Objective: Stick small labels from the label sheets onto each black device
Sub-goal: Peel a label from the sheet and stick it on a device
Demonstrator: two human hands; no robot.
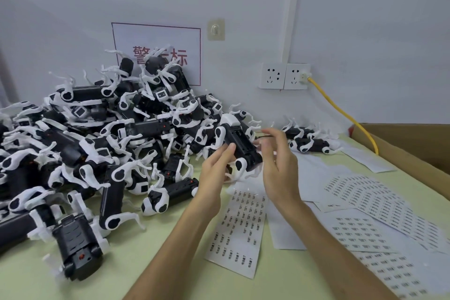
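The left hand (215, 165) grips a black device (239, 146) with white plastic clips, holding it tilted above the pale green worktop (146, 265), thumb on its near face and fingers curled round behind it. The right hand (277, 165) is raised just beside the device's right edge, its thumb and forefinger drawn together close to the casing. A thin dark sliver shows at those fingertips, but I cannot tell whether the hand is pinching something or merely touching the device. Directly below both hands lies a long label sheet (241, 229), flat on the worktop, its rows of small printed labels partly used up. More label sheets (360, 234) are spread and overlapping to the right, reaching the near right corner. To the left, a large pile of devices (97, 143) of the same black-and-white kind is heaped against the wall, spilling toward the near edge. A small cluster of devices (309, 140) lies apart from it, behind the right hand. A cardboard box (414, 148) stands at the right edge of the worktop. On the wall are a red-bordered sign (158, 39), partly hidden by the pile, and a pair of wall sockets (283, 76), from which a yellow cable (341, 114) runs down toward the box.
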